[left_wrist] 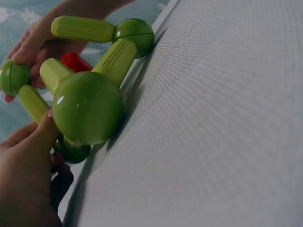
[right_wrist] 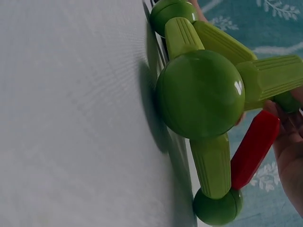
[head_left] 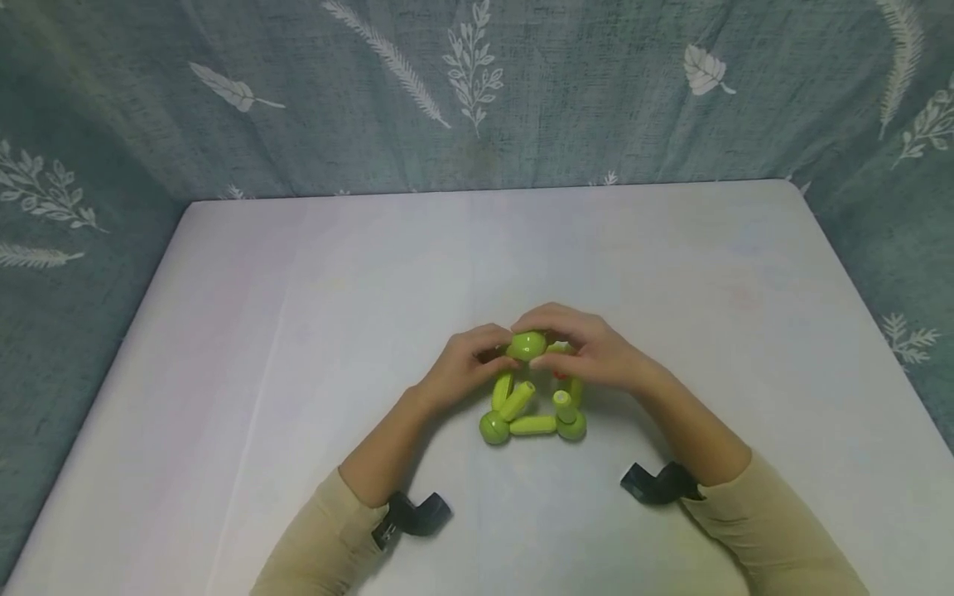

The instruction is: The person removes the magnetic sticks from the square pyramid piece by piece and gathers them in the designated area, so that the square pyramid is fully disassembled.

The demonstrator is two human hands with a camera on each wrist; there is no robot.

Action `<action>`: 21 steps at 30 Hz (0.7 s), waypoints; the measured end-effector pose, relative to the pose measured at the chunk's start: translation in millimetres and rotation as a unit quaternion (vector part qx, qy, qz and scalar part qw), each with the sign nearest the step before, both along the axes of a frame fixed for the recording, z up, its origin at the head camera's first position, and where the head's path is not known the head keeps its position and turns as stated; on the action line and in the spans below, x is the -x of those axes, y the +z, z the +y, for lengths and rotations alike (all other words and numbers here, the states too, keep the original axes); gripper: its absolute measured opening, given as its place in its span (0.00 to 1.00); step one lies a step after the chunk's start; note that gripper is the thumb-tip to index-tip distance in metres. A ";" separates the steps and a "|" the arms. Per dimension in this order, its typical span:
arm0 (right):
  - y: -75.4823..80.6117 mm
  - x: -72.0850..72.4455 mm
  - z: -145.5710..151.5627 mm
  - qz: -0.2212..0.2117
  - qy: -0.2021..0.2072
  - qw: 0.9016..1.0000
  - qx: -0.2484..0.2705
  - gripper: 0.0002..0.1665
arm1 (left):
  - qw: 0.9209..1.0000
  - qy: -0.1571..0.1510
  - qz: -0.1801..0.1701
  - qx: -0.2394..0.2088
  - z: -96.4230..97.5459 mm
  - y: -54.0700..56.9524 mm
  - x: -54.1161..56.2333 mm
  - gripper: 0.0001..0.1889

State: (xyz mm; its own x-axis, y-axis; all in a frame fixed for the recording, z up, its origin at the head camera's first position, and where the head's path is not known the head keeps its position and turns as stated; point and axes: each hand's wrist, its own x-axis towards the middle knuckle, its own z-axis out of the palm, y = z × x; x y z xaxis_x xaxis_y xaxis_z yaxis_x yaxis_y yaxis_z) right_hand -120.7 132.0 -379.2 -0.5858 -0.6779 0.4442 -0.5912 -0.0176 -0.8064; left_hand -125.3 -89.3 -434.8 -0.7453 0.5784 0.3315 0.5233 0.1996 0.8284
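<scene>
A toy frame of dark green balls and light green ribbed rods stands on the table. Its raised green ball (head_left: pixel 528 346) sits between the fingertips of my two hands. My right hand (head_left: pixel 589 352) pinches that ball with thumb and fingers. With thumb and fingers my left hand (head_left: pixel 471 364) pinches the slanting light green rod (left_wrist: pixel 34 103) joined to the ball. Two lower balls, left (head_left: pixel 494 427) and right (head_left: pixel 571 425), are linked by a rod (head_left: pixel 533 425); each also carries a rod with a free end. A red rod (right_wrist: pixel 255 149) forms part of the far side.
The white table (head_left: pixel 358 273) spreads around the toy. Behind it hangs a grey-green curtain (head_left: pixel 581 91) with white leaf prints. Black straps, left (head_left: pixel 421 515) and right (head_left: pixel 659 483), are at the sleeve cuffs.
</scene>
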 end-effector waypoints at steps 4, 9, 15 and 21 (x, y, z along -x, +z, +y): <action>1.2 -1.7 2.0 0.000 -0.019 1.000 0.023 0.24 | 1.000 0.010 0.001 -0.004 0.2 -0.3 -2.1 0.13; 13.9 -2.6 8.8 0.008 -0.046 0.997 0.061 0.26 | 0.999 0.029 -0.013 -0.001 0.4 3.3 -2.9 0.13; 18.4 1.8 18.0 0.010 -0.120 0.992 0.025 0.28 | 0.999 0.046 0.012 -0.004 -1.4 0.5 -2.7 0.14; 1.1 14.3 37.1 -0.038 -0.244 0.969 0.019 0.25 | 0.990 0.119 0.071 -0.031 -3.4 -4.1 -1.8 0.14</action>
